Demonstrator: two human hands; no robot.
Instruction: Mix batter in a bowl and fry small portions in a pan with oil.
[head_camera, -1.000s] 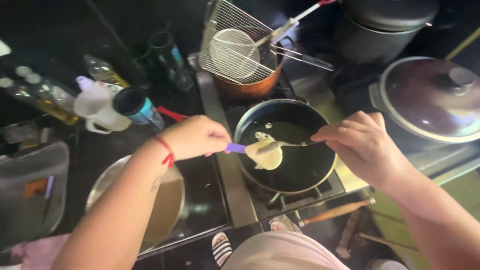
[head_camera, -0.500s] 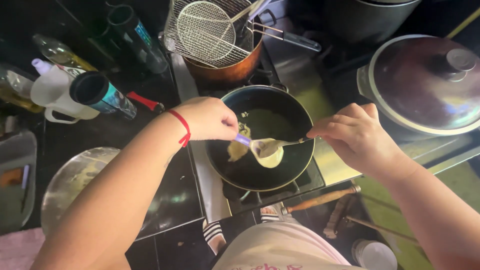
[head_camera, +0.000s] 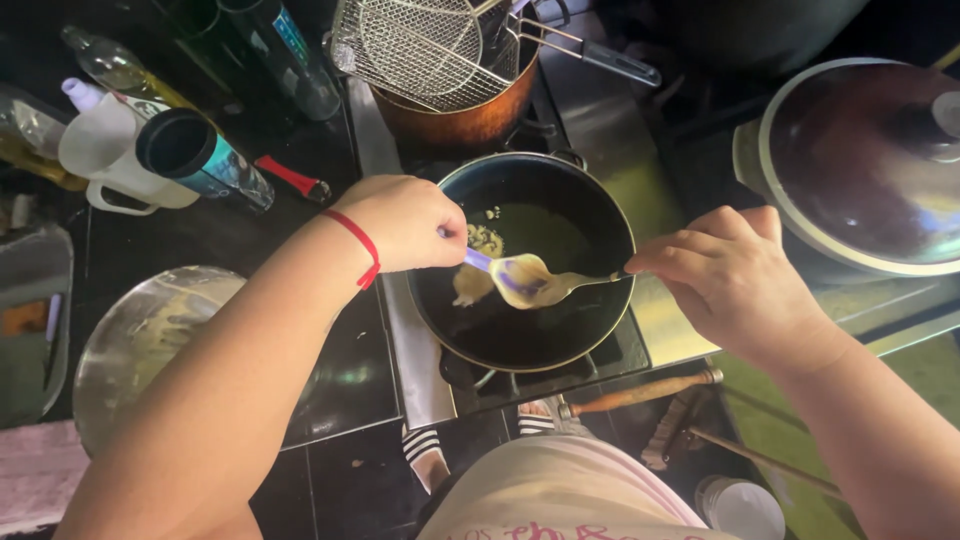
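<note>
Left hand: the left hand (head_camera: 405, 222), with a red string band (head_camera: 358, 243) at the wrist, is clenched around the handle of a purple-handled utensil (head_camera: 478, 259), which reaches out over the pan.
Right hand: the right hand (head_camera: 735, 280) pinches the thin handle of a metal spoon (head_camera: 545, 285) between fingers and thumb, holding it level over the pan.
Spoon load: the spoon bowl is heaped with pale yellow batter, and the tip of the purple utensil touches that heap.
Pan: a round black frying pan (head_camera: 545, 335) sits on the front burner of a dark gas stove (head_camera: 610, 355); it lies directly beneath both utensils.
In the pan: small pale batter pieces (head_camera: 478, 245) lie toward the pan's left side, near the left hand.
Behind the pan: a copper-coloured pot (head_camera: 465, 118) stands on the rear burner, with a wire mesh skimmer (head_camera: 420, 40) resting across its top.
Left counter: a shiny metal mixing bowl (head_camera: 140, 335) streaked with batter sits under the left forearm; further back stand a white plastic jug (head_camera: 105, 160), a dark cup with a teal label (head_camera: 200, 158) and several bottles.
Right side: a large round pot with a glass lid (head_camera: 870, 165) stands beside the stove, apart from the right hand.
Below: the person's striped sandal (head_camera: 425, 450) shows on the floor at the stove's front.
</note>
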